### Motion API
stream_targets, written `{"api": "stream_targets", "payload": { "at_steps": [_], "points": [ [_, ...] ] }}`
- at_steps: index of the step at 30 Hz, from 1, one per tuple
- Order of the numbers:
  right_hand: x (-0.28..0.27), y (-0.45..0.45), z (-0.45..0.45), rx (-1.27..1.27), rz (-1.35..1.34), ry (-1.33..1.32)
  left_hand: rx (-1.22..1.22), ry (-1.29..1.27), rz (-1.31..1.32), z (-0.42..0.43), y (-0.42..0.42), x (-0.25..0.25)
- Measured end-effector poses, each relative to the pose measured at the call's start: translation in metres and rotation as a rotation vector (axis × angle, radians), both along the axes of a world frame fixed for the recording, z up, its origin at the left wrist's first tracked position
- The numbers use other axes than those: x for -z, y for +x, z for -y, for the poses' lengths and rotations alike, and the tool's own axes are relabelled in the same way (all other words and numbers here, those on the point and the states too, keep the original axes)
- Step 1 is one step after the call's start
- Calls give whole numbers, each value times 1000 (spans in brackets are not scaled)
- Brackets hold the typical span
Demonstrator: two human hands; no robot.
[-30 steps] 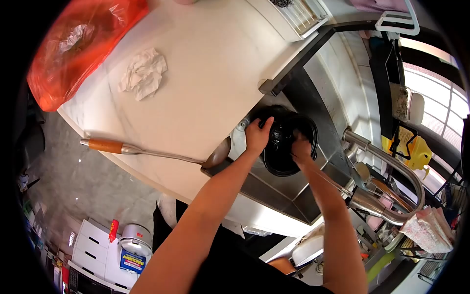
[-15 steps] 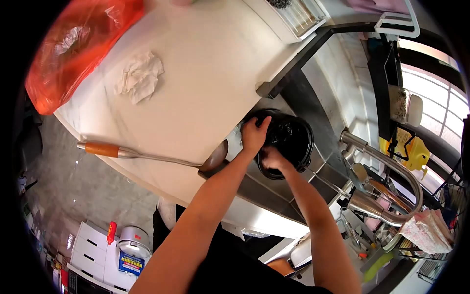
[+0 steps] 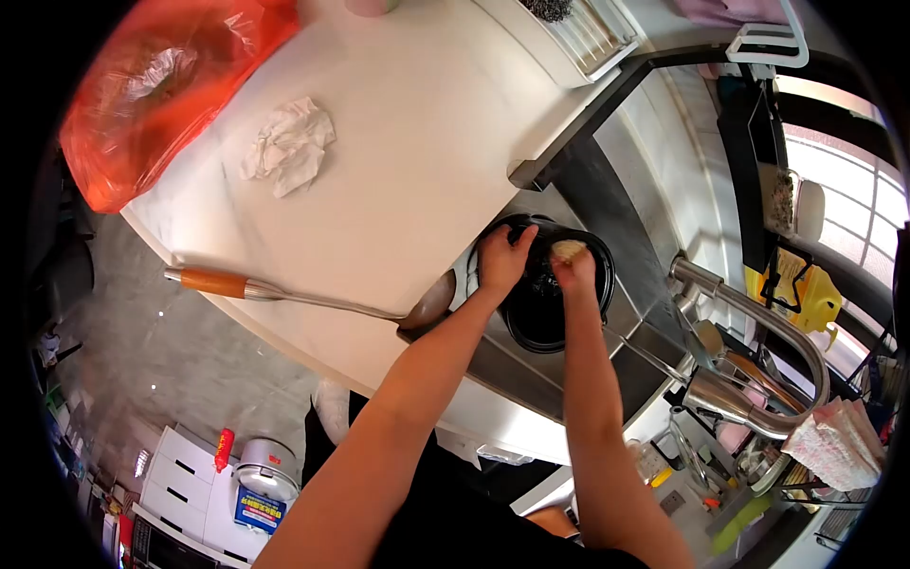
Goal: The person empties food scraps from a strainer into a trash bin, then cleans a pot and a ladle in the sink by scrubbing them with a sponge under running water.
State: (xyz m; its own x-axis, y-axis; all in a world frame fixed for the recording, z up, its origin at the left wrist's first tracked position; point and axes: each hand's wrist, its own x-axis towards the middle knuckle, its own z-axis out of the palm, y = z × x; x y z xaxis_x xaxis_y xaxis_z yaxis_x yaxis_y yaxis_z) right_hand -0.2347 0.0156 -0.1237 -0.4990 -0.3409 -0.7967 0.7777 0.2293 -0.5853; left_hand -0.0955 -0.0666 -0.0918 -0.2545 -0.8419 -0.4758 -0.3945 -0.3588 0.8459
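Pinches a pale scrubber (image 3: 568, 250) in the curled fingers of the right hand (image 3: 575, 273), inside the far half of a black pot (image 3: 542, 318) with a wet, glinting interior. Rests the left hand (image 3: 502, 258) at the left side of that pot, thumb parted from the fingers; cannot tell whether closed on the rim, with fingertips lost against the black. Has the pot under both hands, in a steel sink (image 3: 512, 365). Just left of the left hand, shows the bowl end of a wooden-handled ladle (image 3: 341, 303), lying along the edge of a pale countertop (image 3: 398, 123). Farther left and beyond that hand, shows a crumpled tissue (image 3: 289, 147), then a red plastic bag (image 3: 161, 95). Right of the right hand, shows a metal faucet (image 3: 718, 394), then a yellow bottle (image 3: 817, 296).
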Motion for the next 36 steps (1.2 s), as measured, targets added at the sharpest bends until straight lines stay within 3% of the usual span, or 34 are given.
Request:
{"api": "stream_targets", "payload": {
  "at_steps": [1,3,5,7,9,10,11,13,14,17,18,20,21,23,25,26,27,30,31,32,33,34,35,36],
  "points": [
    [-10,2,-2,56,-16,-152,-16,-79,11,-1,-3,4],
    [-11,46,-6,-213,-178,96,28,25,15,2,0,-5],
    [-22,62,-22,-580,-52,236,98,119,-2,1,1,-4],
    [-33,50,-12,-446,-43,221,70,62,3,2,-1,-3],
    [-31,0,-5,-178,-83,21,147,155,-18,3,0,-5],
    [-55,1,17,-37,-18,15,91,107,-28,3,0,-10],
    [-55,10,12,-31,-18,13,96,106,-28,0,0,-8],
    [-51,43,3,-253,-91,41,69,8,40,-3,-4,-2],
    [-68,58,6,-452,-42,108,105,97,3,-1,-2,-1],
    [-61,36,18,-22,39,129,116,47,24,-2,-3,0],
    [-43,-4,7,173,53,8,115,42,26,-1,-2,-2],
    [-32,-66,-30,619,351,-399,126,31,17,3,0,-8],
    [-11,-75,-60,659,273,-420,123,28,16,2,-1,-9],
    [15,-49,-98,521,92,-560,125,27,50,-2,-1,-7],
    [157,-54,-181,51,21,-793,124,27,37,-3,-1,-4],
    [84,5,-114,60,-97,-262,111,27,23,-5,-2,-3],
    [26,47,-55,-84,-101,110,107,26,17,-5,-4,1],
    [-12,61,-14,-591,-154,381,90,0,20,-8,-5,4],
    [8,29,-24,-858,-459,561,93,3,17,-7,-6,1],
    [-13,15,-7,-109,-57,215,109,-6,24,-6,-5,2],
    [-33,-9,-1,117,-20,120,123,-19,32,-4,-3,3],
    [-15,-52,-28,254,105,-314,97,-56,29,-2,-3,0],
    [-46,-61,-31,631,317,-431,93,-54,31,-3,-2,0],
    [-32,-81,-68,753,540,-570,98,-30,22,-3,-3,0]
  ]
}}
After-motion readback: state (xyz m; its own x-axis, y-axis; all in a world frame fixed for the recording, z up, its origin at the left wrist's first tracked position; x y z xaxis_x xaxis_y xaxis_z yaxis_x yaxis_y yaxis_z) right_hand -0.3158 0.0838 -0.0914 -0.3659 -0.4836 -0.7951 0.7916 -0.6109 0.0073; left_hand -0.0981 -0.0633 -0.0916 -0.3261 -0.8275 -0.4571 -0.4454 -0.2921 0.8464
